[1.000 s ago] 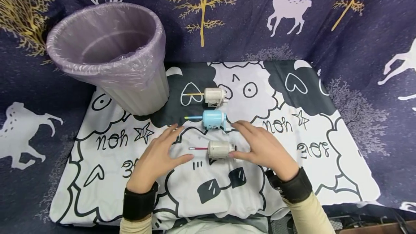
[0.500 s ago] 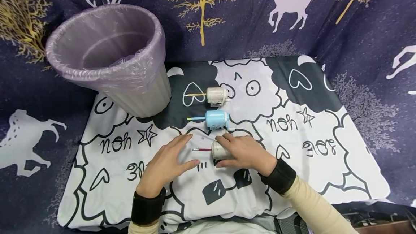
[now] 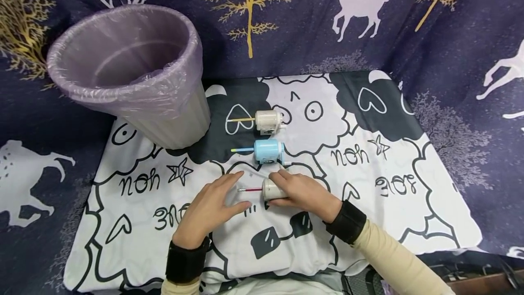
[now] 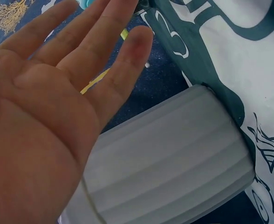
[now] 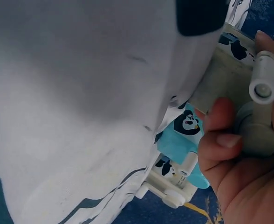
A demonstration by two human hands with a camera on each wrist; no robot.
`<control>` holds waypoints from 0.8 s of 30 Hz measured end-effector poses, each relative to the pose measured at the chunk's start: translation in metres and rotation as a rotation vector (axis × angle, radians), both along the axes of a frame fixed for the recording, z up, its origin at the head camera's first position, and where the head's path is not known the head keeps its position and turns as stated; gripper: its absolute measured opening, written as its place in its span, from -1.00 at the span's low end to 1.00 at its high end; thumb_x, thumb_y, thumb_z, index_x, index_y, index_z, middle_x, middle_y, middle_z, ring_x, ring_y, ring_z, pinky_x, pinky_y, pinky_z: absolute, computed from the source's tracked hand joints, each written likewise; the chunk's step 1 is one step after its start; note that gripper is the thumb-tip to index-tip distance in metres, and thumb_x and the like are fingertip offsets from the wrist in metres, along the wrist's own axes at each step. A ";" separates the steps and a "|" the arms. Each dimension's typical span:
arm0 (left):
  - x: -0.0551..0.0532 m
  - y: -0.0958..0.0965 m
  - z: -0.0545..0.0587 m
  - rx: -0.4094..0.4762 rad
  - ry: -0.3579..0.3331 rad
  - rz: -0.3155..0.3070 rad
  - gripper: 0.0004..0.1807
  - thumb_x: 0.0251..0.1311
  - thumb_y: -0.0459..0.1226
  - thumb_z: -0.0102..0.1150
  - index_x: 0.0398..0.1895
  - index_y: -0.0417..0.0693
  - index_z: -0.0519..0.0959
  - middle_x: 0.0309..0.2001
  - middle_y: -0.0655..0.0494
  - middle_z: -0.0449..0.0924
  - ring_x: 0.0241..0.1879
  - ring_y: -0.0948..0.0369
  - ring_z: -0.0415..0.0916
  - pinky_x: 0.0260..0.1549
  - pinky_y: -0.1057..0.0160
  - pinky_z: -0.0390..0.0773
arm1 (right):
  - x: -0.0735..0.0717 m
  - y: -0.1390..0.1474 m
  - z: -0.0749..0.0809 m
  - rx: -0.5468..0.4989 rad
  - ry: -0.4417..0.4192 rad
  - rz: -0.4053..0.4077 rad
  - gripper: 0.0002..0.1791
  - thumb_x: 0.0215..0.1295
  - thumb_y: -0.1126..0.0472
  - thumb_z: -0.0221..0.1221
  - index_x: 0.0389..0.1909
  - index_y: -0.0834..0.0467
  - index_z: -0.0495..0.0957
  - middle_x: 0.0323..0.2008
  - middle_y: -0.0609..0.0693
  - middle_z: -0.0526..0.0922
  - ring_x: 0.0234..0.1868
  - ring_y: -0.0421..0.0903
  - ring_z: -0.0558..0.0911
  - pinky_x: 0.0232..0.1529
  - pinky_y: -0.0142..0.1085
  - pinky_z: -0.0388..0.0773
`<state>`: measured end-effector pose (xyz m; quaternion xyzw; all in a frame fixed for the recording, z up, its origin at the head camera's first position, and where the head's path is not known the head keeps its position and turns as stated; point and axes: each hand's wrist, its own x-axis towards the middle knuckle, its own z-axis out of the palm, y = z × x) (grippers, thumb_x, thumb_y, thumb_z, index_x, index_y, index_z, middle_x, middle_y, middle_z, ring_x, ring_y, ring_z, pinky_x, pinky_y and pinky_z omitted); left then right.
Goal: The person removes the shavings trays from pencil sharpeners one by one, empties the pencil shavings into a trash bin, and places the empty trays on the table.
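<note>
In the head view a cream crank pencil sharpener (image 3: 268,189) lies nearest the person, with a red pencil (image 3: 252,189) sticking out of its left end. My right hand (image 3: 306,193) grips this sharpener from the right, covering much of it. The right wrist view shows curled fingers around its body beside the white crank handle (image 5: 263,77). To the left of the pencil's tip, my left hand (image 3: 209,209) is held with fingers and thumb spread, holding nothing. Behind are a light blue sharpener (image 3: 267,151) with a blue pencil and another cream sharpener (image 3: 267,122) with a yellow pencil.
A ribbed bin (image 3: 182,124) lined with a purple bag stands at the back left of the table. The patterned cloth (image 3: 393,222) covers the tabletop. A dark curtain (image 3: 303,26) with trees and deer hangs behind.
My right hand has moved left and down from beside the front sharpener and taken hold of it. My left hand has moved slightly toward the pencil.
</note>
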<state>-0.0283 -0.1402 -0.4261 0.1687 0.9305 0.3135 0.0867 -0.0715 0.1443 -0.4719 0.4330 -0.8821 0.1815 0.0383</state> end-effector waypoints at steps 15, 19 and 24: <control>-0.004 -0.003 -0.008 0.019 -0.047 0.007 0.06 0.20 0.20 0.52 0.67 0.03 0.28 0.55 -0.12 0.38 0.48 -0.14 0.40 0.37 -0.19 0.47 | -0.004 0.005 0.027 -0.121 -0.116 0.012 -0.37 0.33 -0.10 0.48 0.20 0.18 0.50 -0.18 -0.09 0.59 -0.36 -0.22 0.54 -0.35 -0.31 0.57; -0.006 0.001 -0.006 0.066 -0.019 -0.011 0.04 0.17 0.21 0.53 0.65 0.09 0.33 0.56 -0.08 0.37 0.49 -0.13 0.39 0.37 -0.22 0.46 | -0.007 0.006 0.042 -0.157 -0.138 0.047 -0.30 0.29 -0.10 0.50 0.26 0.19 0.48 -0.14 -0.11 0.60 -0.31 -0.24 0.55 -0.29 -0.32 0.58; -0.008 0.012 -0.005 0.198 0.053 -0.075 -0.01 0.10 0.12 0.63 0.58 0.08 0.43 0.50 0.10 0.43 0.45 0.03 0.44 0.35 -0.12 0.50 | -0.004 0.002 0.052 -0.170 -0.174 0.062 -0.27 0.30 -0.13 0.49 0.33 0.13 0.44 -0.08 -0.12 0.59 -0.28 -0.26 0.56 -0.26 -0.32 0.59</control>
